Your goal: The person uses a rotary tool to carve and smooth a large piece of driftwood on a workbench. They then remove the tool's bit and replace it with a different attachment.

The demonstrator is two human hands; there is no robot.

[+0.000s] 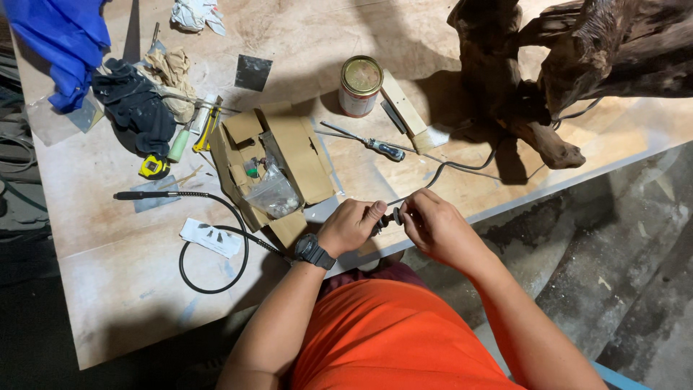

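Left hand (351,226) and right hand (433,225), fingers pinching small black rotary tool tip (390,217) at plywood table (108,289) edge; beside open brown cardboard box (289,155); beyond, round gold-lidded tin (360,86).

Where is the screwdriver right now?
In the head view, the screwdriver lies on the wooden table, between the open cardboard box and the driftwood, just below the small tin can.
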